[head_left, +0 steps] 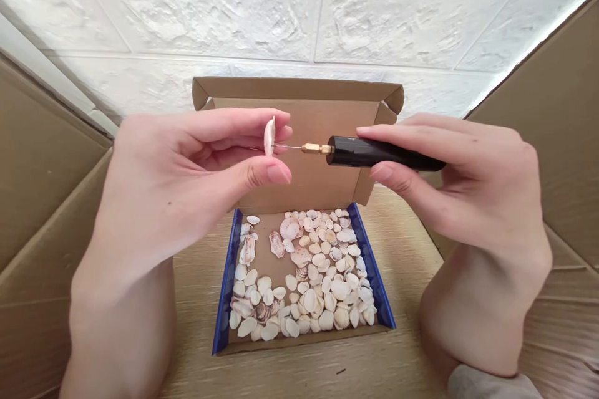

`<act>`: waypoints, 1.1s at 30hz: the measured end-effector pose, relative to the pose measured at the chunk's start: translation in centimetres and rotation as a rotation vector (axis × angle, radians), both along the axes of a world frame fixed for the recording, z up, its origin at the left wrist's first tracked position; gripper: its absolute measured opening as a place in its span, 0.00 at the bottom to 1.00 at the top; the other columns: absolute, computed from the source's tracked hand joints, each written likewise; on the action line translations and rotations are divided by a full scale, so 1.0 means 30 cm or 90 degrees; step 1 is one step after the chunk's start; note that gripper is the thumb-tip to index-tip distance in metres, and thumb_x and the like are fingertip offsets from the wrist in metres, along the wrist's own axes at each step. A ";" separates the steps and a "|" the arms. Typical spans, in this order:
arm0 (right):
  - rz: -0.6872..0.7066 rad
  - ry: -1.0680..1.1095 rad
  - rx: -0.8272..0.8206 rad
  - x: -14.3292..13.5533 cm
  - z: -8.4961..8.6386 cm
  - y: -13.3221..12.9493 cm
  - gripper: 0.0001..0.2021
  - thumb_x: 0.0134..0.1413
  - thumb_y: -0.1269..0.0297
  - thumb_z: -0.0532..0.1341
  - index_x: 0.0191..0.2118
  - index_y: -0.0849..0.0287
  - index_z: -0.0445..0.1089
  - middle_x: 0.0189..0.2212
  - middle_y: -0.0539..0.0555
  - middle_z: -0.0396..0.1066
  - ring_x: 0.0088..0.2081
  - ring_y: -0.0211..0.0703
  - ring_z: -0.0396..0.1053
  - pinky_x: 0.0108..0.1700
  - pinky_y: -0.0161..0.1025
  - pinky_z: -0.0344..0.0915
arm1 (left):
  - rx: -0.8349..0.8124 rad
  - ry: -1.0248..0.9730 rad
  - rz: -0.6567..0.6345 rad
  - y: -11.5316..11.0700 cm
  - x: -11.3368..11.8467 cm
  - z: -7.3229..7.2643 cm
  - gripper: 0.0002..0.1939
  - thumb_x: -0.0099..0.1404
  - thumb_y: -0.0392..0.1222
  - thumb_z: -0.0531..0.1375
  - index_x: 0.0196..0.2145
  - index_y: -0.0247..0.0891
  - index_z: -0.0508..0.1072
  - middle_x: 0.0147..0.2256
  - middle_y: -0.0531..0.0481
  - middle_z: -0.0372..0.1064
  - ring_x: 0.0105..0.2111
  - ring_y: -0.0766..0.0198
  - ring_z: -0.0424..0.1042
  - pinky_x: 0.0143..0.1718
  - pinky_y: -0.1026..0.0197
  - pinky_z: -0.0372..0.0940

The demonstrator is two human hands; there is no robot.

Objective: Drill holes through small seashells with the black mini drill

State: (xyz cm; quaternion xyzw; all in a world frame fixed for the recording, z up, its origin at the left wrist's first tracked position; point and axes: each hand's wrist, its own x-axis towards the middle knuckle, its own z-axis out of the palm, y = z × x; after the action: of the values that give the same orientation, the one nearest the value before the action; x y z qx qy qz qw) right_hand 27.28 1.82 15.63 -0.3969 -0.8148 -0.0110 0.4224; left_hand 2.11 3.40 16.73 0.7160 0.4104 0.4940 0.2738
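Observation:
Edge-on between the thumb and fingers of my left hand point(187, 168) is a small white shell point(269, 136). My right hand point(468, 174) grips a black hand drill point(384, 153) with a brass chuck point(317, 149). A thin bit point(292, 147) runs left from the chuck and its tip meets the inner side of the shell; whether it has gone through cannot be seen. Below both hands sits an open cardboard box with blue side walls point(371, 262), holding several white, cream and pinkish shells point(340, 290).
The box's raised lid point(304, 112) stands behind the hands, before a white brick-patterned wall point(224, 6). Cardboard panels rise at the left point(42, 168) and right point(552, 124). The box rests on a wood-grain table point(299, 374) with a small dark speck near the front.

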 end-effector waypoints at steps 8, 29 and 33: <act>-0.050 0.056 -0.013 -0.008 -0.008 -0.007 0.09 0.56 0.60 0.66 0.44 0.44 0.75 0.29 0.45 0.76 0.28 0.41 0.72 0.29 0.42 0.69 | -0.029 0.002 0.004 0.010 0.000 -0.006 0.11 0.57 0.39 0.70 0.38 0.50 0.82 0.39 0.58 0.79 0.41 0.57 0.80 0.47 0.52 0.79; -0.035 0.099 -0.035 -0.017 -0.001 -0.010 0.14 0.49 0.68 0.70 0.42 0.46 0.73 0.38 0.47 0.76 0.37 0.44 0.74 0.35 0.42 0.69 | 0.073 -0.026 -0.126 0.052 -0.032 -0.049 0.13 0.56 0.32 0.70 0.40 0.45 0.82 0.38 0.53 0.78 0.41 0.59 0.77 0.42 0.58 0.76; -0.050 0.066 -0.001 -0.013 0.000 -0.007 0.03 0.52 0.62 0.69 0.34 0.50 0.75 0.24 0.43 0.74 0.23 0.34 0.67 0.23 0.37 0.61 | 0.075 -0.025 -0.133 0.051 -0.029 -0.051 0.16 0.56 0.32 0.70 0.41 0.46 0.82 0.38 0.54 0.79 0.38 0.61 0.79 0.39 0.62 0.77</act>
State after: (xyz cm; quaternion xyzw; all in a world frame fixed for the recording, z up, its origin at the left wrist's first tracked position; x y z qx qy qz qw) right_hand 26.90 1.61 15.62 -0.4288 -0.7755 -0.0062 0.4633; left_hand 1.26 4.93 15.20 0.7597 0.2983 0.5000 0.2896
